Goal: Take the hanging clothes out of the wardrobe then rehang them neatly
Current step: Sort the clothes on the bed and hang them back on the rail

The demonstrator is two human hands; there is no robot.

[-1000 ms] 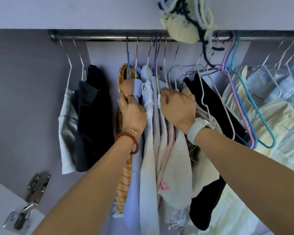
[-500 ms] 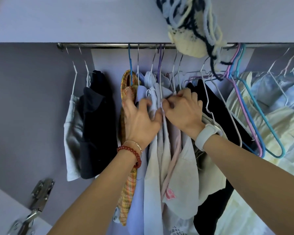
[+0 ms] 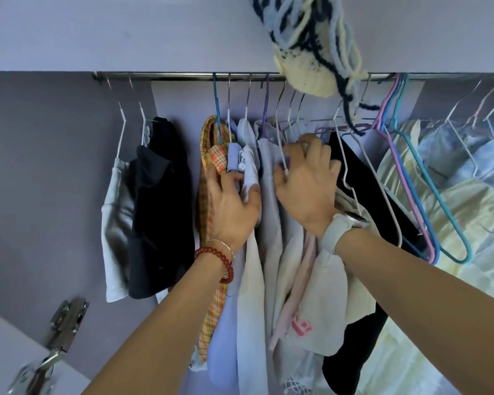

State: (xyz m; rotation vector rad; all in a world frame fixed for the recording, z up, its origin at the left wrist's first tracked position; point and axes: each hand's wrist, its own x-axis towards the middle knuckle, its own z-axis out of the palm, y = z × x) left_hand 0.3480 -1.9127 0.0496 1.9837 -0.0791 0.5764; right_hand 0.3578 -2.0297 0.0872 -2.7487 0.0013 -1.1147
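A metal rail point(image 3: 183, 76) runs across the wardrobe top with several hangers on it. In the middle hang an orange plaid garment point(image 3: 211, 155), pale blue and white shirts point(image 3: 250, 172), and a white top with a pink logo point(image 3: 314, 303). My left hand point(image 3: 231, 203) grips the shoulders of the plaid and pale blue garments. My right hand point(image 3: 308, 183) is curled round white wire hangers and the cloth of the pale tops, beside a black garment point(image 3: 351, 178).
At the left hang a white garment point(image 3: 116, 223) and a dark navy one point(image 3: 160, 201). Empty pink and blue hangers point(image 3: 419, 178) and pale yellow clothes point(image 3: 468, 206) fill the right. A knitted item point(image 3: 311, 52) dangles from above. A door hinge point(image 3: 60, 332) sits at the lower left.
My hands have moved apart: the left slid down and left on the plaid garment, the right shifted up and right into the hangers. The view has tilted down a little.
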